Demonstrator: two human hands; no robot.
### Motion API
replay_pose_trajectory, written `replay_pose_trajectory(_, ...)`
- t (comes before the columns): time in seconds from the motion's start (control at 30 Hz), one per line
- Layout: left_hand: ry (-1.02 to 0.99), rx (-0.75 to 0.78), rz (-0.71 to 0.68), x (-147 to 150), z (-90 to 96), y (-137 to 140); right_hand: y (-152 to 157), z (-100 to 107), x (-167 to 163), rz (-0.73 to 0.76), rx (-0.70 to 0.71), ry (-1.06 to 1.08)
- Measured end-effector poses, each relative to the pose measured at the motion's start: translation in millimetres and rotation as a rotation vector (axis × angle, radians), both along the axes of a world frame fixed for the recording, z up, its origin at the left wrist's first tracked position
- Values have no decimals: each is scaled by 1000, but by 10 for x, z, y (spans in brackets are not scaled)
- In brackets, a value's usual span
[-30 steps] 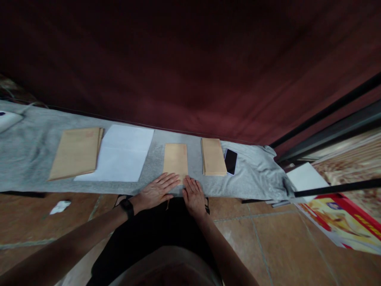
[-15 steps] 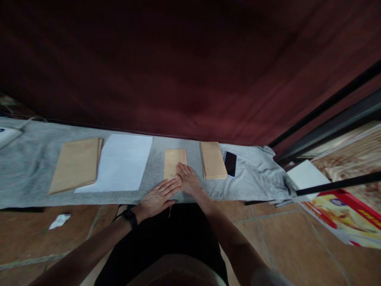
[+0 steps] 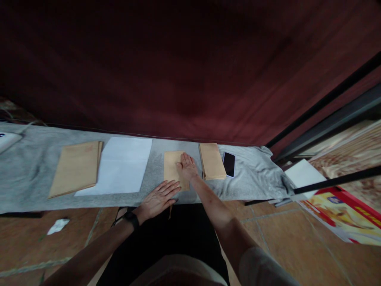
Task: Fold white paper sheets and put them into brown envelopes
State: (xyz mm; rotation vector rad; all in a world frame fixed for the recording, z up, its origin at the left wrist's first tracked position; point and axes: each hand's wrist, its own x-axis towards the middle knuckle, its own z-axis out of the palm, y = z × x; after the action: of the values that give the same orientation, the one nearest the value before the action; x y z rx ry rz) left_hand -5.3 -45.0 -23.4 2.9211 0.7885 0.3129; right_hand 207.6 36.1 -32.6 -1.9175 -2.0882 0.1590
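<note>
A small tan envelope lies flat on the grey cloth in front of me. My right hand rests palm down on its right side, fingers stretched out and pointing away from me. At the envelope's near left corner my left hand is spread flat, a dark band on its wrist. Nothing shows gripped in either hand. Just right of my right hand sits a stack of similar tan envelopes. To the left, white paper lies partly under larger brown envelopes.
A phone lies beside the envelope stack. The grey cloth covers a narrow bench against a dark red surface. Black metal bars and a red and yellow box stand at the right. A crumpled white scrap is on the tiled floor.
My right hand has slid away from me and slightly right over the envelope, parting from my left hand. My left hand stays flat near the front edge.
</note>
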Motion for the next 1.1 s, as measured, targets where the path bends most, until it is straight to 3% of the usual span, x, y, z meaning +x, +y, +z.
replay_pose_trajectory(0.1,6,6,-2,-2,-8,3,-174,-49,-15,23,36,-11)
replay_pose_trajectory(0.27,-8,11,1,-1,-36,7,-765,-165,-29,73,115,-31)
replay_pose_trajectory(0.5,-56,-62,59,32,-104,22,-1439,-70,3,111,117,-56)
replay_pose_trajectory(0.7,12,-101,187,220,-183,290,-1556,-25,43,150,84,-9)
replay_pose_trajectory(0.93,75,-146,312,604,-98,866,-1559,33,35,136,88,16)
replay_pose_trajectory(1.1,52,-123,385,863,-73,1131,-1567,45,27,130,118,-12)
